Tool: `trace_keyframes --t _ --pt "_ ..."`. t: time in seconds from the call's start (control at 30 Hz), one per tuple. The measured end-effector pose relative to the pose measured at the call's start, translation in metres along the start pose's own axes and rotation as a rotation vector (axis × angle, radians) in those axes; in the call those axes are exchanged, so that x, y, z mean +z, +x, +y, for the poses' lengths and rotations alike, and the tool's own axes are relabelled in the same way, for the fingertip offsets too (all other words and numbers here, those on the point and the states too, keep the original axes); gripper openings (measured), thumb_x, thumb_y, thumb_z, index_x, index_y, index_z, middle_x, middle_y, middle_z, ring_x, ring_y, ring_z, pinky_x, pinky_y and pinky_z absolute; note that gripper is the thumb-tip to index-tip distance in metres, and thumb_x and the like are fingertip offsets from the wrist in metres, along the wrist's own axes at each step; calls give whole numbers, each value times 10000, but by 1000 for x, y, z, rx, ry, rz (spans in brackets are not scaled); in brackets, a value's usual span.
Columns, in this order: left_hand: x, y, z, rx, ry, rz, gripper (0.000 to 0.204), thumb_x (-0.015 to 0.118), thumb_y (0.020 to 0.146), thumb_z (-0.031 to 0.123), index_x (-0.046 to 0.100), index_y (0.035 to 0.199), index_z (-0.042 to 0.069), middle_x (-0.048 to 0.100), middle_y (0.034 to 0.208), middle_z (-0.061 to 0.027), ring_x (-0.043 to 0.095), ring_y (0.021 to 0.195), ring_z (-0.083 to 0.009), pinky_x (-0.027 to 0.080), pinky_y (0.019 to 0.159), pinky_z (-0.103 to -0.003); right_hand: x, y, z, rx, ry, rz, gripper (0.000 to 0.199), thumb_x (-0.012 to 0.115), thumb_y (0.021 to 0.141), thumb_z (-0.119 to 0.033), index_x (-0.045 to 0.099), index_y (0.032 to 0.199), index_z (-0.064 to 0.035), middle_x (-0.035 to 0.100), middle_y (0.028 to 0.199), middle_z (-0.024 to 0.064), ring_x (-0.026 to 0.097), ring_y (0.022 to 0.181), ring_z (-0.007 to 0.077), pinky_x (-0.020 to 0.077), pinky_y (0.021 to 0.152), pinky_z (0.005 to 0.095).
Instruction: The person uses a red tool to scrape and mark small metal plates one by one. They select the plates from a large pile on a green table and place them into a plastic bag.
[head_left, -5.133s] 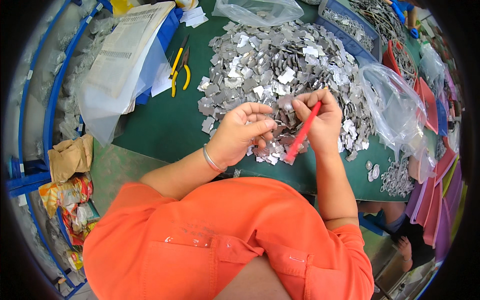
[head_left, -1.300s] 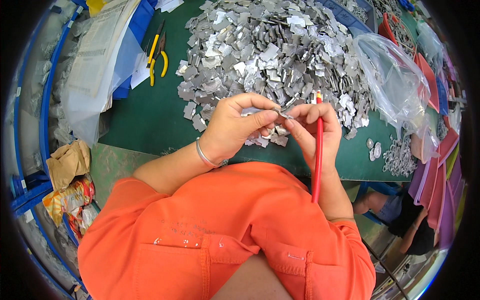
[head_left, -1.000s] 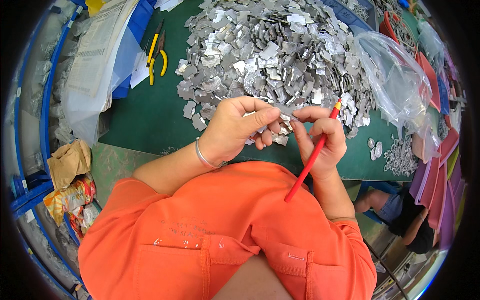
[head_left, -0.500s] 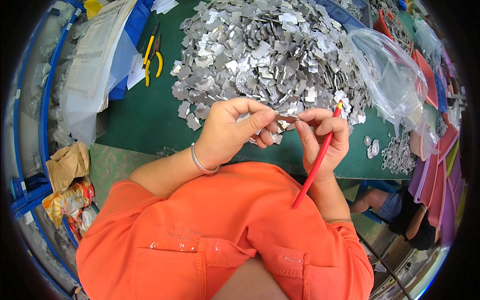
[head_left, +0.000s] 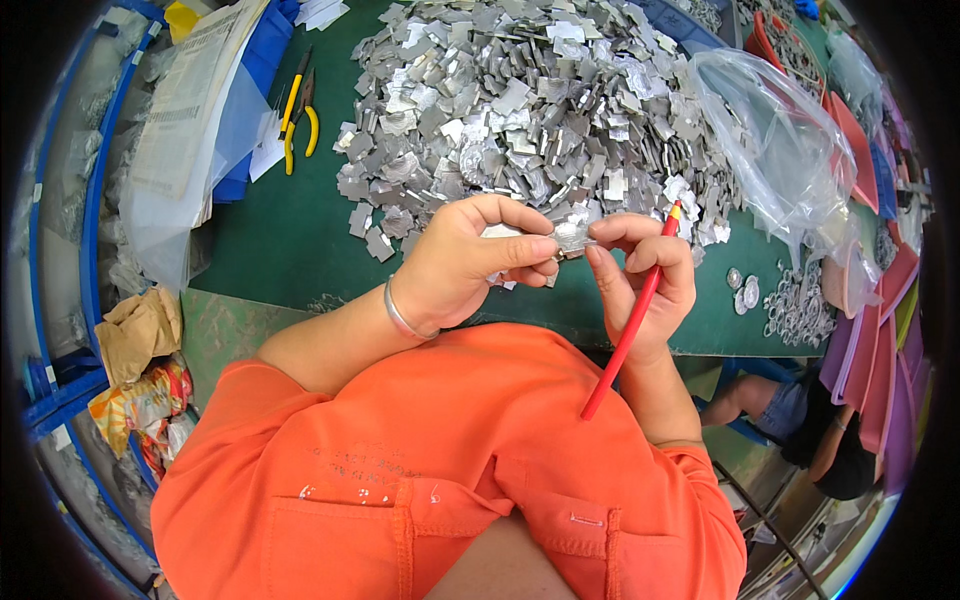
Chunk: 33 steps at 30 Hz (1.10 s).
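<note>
Centrally, a small flat silvery metal piece [head_left: 572,238] is pinched between thumb and fingertips of the left hand [head_left: 470,262], above the near edge of the green counter [head_left: 280,240]. The right hand [head_left: 645,285] touches the piece's other end with its fingertips; its grip is closed around a slim red stick [head_left: 630,325] that slants down toward the orange shirt [head_left: 440,470]. Just beyond both hands a large heap of grey metal pieces [head_left: 520,100] is seen. Yellow-handled pliers [head_left: 298,115] lie to the left, a clear plastic bag [head_left: 780,140] to the right.

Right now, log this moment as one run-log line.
left hand: pinching small metal piece | right hand: holding red stick, fingertips on piece | metal pile behind on green table
</note>
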<state>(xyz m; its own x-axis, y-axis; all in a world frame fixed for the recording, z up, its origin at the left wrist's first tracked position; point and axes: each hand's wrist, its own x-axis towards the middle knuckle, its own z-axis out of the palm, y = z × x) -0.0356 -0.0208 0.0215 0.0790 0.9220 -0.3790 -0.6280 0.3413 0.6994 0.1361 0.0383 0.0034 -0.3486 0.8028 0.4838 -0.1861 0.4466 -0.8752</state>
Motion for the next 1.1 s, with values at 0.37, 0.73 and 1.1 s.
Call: trace_keyframes --t 0.37,0.73,1.1 --pt "-2 4 -1 -202 -70 -83 164 612 815 95 551 933 -1 604 786 -71 588 653 -126 461 513 -228 9 2 -5 120 25 8 135 512 812 64 458 915 -7 594 923 157 562 785 151 461 708 264" --pt "-4 6 2 -111 -7 50 186 595 837 165 541 898 -3 597 766 -78 563 614 -117 451 512 -230 10 -8 -18 -11 -158 26 120 549 752 38 454 749 -35 563 663 82 483 570 188 374 636 310" --pt "-11 9 2 -307 -268 -44 158 504 880 161 526 838 10 554 719 -71 485 532 -91 372 441 -211 14 -2 -11 -140 -215 -19 102 561 767 26 475 783 -28 566 662 79 499 573 198 365 626 317"
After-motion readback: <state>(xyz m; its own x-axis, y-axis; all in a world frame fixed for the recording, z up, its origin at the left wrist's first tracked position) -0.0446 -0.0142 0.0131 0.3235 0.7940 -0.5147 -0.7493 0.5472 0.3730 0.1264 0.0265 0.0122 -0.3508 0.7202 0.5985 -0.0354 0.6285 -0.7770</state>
